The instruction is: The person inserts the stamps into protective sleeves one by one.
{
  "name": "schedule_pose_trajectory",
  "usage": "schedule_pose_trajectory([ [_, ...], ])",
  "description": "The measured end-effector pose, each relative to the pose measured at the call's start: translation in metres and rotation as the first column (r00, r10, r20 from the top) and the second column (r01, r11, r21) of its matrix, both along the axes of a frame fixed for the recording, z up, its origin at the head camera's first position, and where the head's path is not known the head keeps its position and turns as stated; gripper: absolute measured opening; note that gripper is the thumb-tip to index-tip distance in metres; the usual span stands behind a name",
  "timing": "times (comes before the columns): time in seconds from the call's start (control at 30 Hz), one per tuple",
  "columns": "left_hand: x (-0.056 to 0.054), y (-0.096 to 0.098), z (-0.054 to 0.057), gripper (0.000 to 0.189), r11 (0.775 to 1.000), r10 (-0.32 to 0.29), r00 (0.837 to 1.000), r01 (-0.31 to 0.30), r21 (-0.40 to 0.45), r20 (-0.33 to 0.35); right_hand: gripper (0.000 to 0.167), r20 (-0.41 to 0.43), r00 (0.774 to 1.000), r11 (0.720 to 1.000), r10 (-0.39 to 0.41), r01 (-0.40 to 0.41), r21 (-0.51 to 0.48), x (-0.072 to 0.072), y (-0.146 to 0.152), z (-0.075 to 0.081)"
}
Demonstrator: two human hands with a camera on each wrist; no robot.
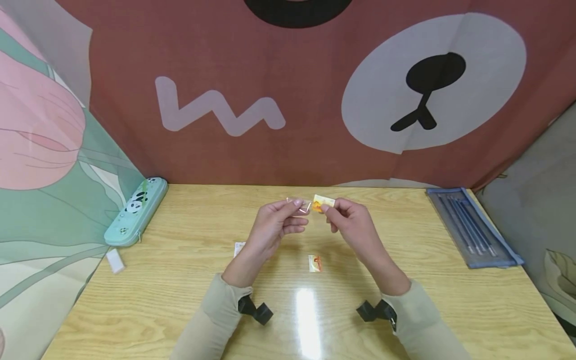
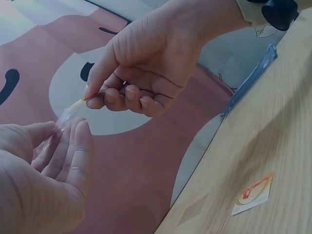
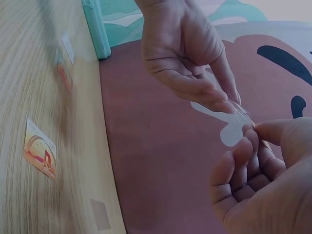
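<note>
— What was gripped?
— The left hand pinched a clear sleeve; the right hand, likewise pinched closed, held a yellow-orange stamp at the sleeve's edge, above the table.

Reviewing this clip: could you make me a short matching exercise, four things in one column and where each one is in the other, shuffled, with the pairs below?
Things
1. panda-print case
2. clear plastic sleeve
3. blue-edged pouch
4. raised yellow-and-orange card

Places
A. pinched in the right hand
B. on the right side of the table
C. on the left side of the table
D. held in the left hand

Pairs: 1-C, 2-D, 3-B, 4-A
</note>
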State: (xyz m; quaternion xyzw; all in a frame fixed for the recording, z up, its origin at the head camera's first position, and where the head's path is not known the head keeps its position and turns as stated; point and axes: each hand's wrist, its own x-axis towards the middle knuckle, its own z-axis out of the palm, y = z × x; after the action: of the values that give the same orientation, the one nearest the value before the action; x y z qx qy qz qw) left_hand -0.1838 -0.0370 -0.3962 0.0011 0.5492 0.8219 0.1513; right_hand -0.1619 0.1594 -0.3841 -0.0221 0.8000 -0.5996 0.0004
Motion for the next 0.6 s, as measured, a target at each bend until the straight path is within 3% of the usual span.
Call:
schedule_pose_trajectory([
  [0.3, -0.0003, 0.0012, 0.0004, 0.016, 1.0, 0.031, 0.999, -0.031, -0.005, -0.017, 0.029, 0.014, 0.997, 0.996, 0.071, -0.072, 0.043, -0.0033, 0.0046, 0.0029],
  [0.6, 0.0005, 0.0012, 0.0006, 0.031, 0.999, 0.035, 0.999, -0.035, -0.001, -0.017, 0.031, 0.019, 0.988, 0.981, 0.155, -0.156, 0.118, -0.006, 0.0099, 0.0065],
])
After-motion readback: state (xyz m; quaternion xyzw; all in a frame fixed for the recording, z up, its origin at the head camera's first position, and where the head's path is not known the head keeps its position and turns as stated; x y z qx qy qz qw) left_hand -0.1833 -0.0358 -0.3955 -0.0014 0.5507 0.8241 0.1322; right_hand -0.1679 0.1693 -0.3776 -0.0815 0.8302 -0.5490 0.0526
